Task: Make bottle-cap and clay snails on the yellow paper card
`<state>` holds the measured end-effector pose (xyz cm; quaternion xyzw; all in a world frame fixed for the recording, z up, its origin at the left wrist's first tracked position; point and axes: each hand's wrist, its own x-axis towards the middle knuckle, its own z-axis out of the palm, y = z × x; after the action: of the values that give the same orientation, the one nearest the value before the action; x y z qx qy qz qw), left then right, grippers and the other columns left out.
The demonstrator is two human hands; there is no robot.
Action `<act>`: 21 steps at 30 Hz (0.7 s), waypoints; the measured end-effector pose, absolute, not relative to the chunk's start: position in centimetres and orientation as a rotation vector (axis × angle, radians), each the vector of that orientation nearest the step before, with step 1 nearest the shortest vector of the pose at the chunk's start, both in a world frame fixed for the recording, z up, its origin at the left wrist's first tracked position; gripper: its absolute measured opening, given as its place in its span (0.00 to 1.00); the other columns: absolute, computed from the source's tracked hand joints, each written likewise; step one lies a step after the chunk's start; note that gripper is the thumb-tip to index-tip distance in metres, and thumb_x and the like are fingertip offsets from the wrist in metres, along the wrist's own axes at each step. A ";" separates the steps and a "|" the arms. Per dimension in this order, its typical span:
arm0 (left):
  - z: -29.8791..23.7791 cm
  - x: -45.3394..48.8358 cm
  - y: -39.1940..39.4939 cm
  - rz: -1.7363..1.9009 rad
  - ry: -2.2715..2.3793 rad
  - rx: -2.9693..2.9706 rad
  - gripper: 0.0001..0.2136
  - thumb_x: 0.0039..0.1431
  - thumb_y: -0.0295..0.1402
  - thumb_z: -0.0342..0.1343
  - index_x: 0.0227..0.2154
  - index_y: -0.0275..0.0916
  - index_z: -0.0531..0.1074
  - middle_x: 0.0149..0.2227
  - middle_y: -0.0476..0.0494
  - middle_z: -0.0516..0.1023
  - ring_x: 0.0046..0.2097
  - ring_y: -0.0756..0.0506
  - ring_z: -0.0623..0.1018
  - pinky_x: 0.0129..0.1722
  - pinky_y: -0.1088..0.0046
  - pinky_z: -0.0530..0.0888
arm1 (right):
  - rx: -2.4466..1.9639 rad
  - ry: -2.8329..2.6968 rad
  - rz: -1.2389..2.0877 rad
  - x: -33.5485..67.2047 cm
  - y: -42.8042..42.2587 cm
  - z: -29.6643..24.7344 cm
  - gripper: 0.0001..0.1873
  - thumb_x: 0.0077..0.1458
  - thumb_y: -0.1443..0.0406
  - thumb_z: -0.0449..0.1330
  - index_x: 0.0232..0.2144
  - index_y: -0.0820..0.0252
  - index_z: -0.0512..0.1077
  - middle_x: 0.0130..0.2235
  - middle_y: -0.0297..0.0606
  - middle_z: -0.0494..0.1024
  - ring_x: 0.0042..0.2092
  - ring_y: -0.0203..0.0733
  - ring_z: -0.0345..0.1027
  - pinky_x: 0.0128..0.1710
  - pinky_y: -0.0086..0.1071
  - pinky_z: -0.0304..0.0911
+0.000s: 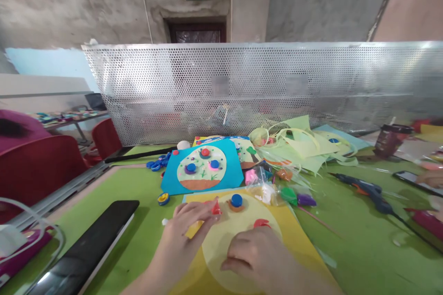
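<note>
A yellow sheet [297, 239] with a pale round disc [221, 244] lies on the green table in front of me. My left hand [188, 226] rests on the sheet's left side, its fingertips pinching a small red piece [216, 208] against the disc. My right hand [256, 256] lies curled on the disc, with another red piece [262, 223] just beyond its knuckles. A blue bottle cap on an orange ring [236, 201] sits on the disc's far edge.
Behind it lies a blue sheet [169, 179] with a cap collage, then blue scissors [157, 164], pale paper scraps [301, 147], bags of clay [266, 189], a glue gun [370, 192]. A black phone [93, 239] lies left; a perforated metal screen [242, 87] stands behind.
</note>
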<state>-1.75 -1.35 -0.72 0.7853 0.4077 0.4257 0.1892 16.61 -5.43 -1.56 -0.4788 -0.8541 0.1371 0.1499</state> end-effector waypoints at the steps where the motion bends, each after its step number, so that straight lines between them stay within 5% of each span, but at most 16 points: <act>1: -0.8 -1.8 -1.4 1.191 1.143 2.214 0.07 0.55 0.35 0.54 0.32 0.50 0.77 0.35 0.50 0.81 0.40 0.41 0.77 0.40 0.63 0.72 | -1.367 -2.482 0.381 16.6 -5.4 -1.6 0.07 0.54 0.61 0.61 0.28 0.57 0.77 0.31 0.34 0.81 0.32 0.41 0.73 0.28 0.28 0.58; 6: -0.9 -1.8 -1.3 1.163 1.133 2.223 0.06 0.53 0.35 0.56 0.32 0.51 0.78 0.36 0.51 0.82 0.40 0.41 0.78 0.42 0.63 0.71 | -1.436 -2.476 0.370 16.5 -5.3 -1.3 0.02 0.51 0.66 0.63 0.30 0.58 0.77 0.32 0.33 0.81 0.33 0.40 0.74 0.30 0.26 0.59; 14: -0.7 -1.7 -1.4 1.123 1.177 2.207 0.16 0.47 0.32 0.62 0.40 0.51 0.74 0.25 0.53 0.81 0.39 0.39 0.76 0.43 0.59 0.69 | -1.557 -2.476 0.313 16.6 -5.4 -0.8 0.13 0.49 0.55 0.63 0.26 0.58 0.77 0.28 0.36 0.81 0.29 0.43 0.74 0.26 0.29 0.58; 21: -0.9 -1.9 -1.5 1.114 1.171 2.258 0.17 0.48 0.33 0.62 0.43 0.51 0.72 0.25 0.52 0.80 0.40 0.39 0.76 0.44 0.59 0.67 | -1.543 -2.491 0.298 16.6 -5.3 -0.9 0.04 0.53 0.66 0.61 0.33 0.58 0.76 0.34 0.37 0.81 0.35 0.44 0.74 0.30 0.29 0.61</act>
<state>-1.88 -1.46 -0.91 0.7996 0.4147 0.3946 0.1814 16.59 -5.26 -0.86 -0.5214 -0.8417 0.1005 0.0977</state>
